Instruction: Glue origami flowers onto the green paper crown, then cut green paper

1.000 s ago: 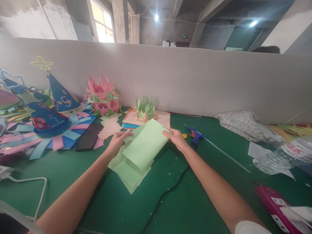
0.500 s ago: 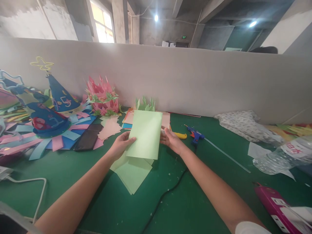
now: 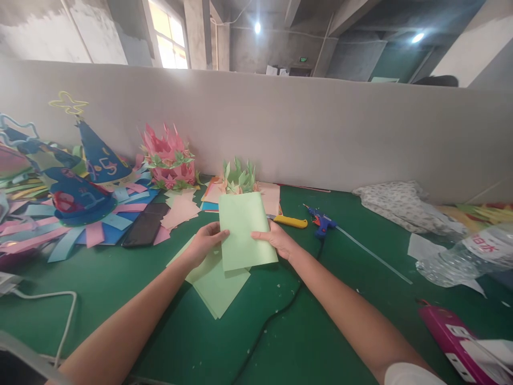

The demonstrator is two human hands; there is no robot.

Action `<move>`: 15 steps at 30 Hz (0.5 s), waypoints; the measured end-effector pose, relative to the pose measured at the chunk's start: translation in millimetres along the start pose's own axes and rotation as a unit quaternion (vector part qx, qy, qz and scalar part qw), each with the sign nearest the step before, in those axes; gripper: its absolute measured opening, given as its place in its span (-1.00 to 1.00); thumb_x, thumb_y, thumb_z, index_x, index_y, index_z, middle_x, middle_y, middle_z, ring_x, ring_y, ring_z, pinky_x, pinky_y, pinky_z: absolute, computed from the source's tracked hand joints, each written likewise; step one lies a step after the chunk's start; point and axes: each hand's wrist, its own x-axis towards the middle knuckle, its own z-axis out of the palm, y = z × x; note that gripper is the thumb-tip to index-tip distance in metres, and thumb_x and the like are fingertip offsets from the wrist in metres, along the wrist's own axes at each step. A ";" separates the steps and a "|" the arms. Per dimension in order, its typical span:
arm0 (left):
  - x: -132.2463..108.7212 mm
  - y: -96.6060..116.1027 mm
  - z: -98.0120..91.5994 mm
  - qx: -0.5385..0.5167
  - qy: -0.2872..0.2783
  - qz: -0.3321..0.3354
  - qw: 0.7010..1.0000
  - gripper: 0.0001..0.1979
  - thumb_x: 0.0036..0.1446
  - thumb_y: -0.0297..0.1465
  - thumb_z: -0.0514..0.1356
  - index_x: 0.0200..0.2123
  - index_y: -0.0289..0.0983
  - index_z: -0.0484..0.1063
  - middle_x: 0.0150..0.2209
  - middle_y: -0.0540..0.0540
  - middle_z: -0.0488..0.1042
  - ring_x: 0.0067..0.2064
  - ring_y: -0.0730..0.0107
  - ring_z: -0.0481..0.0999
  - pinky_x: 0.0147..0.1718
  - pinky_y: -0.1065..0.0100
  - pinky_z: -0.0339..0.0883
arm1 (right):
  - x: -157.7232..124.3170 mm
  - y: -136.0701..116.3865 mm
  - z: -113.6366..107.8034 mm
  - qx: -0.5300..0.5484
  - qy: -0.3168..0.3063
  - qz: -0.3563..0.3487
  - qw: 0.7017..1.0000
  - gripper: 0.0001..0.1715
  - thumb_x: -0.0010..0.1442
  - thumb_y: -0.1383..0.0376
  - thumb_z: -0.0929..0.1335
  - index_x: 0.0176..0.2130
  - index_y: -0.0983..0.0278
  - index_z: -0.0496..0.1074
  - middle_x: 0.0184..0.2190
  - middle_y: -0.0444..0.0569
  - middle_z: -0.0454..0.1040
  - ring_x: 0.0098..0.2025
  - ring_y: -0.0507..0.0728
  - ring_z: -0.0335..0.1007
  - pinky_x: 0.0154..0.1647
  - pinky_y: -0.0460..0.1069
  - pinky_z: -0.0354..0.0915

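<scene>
Between my two hands is a folded sheet of light green paper (image 3: 242,254), raised a little above the table. My left hand (image 3: 206,240) pinches its left edge, thumb on the front face. On the other side my right hand (image 3: 277,239) grips the right edge, its thumb pressed on the front and its fingers behind, partly hidden. Below lie more green sheets (image 3: 219,293), fanned on the green table (image 3: 320,331). Just behind the held paper stands a green paper crown (image 3: 239,177) on a stack of coloured sheets (image 3: 270,193).
A yellow-handled knife (image 3: 292,221) and a blue glue gun (image 3: 323,223) with a long glue stick lie to the right. Blue party hats (image 3: 102,155), pink paper crowns (image 3: 170,158) and a phone (image 3: 146,227) are at left. A plastic bottle (image 3: 468,251) and magenta power strip (image 3: 449,334) lie far right.
The green paper has come down slightly and tilted the other way. My right hand has closed on its right edge, thumb now on the front. The crown behind shows more.
</scene>
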 end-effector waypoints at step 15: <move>5.1 1.2 -5.8 -0.028 0.075 -0.014 0.997 -0.65 -0.06 -0.19 0.27 -0.25 -0.31 0.50 -0.21 -0.16 0.54 -0.22 0.30 0.49 -0.15 0.29 0.36 | -2.5 -0.6 1.1 -0.039 0.009 0.010 0.999 -0.23 -0.22 0.31 0.53 -0.02 0.23 0.24 -0.10 0.07 0.46 -0.18 0.24 0.46 -0.18 0.15 0.42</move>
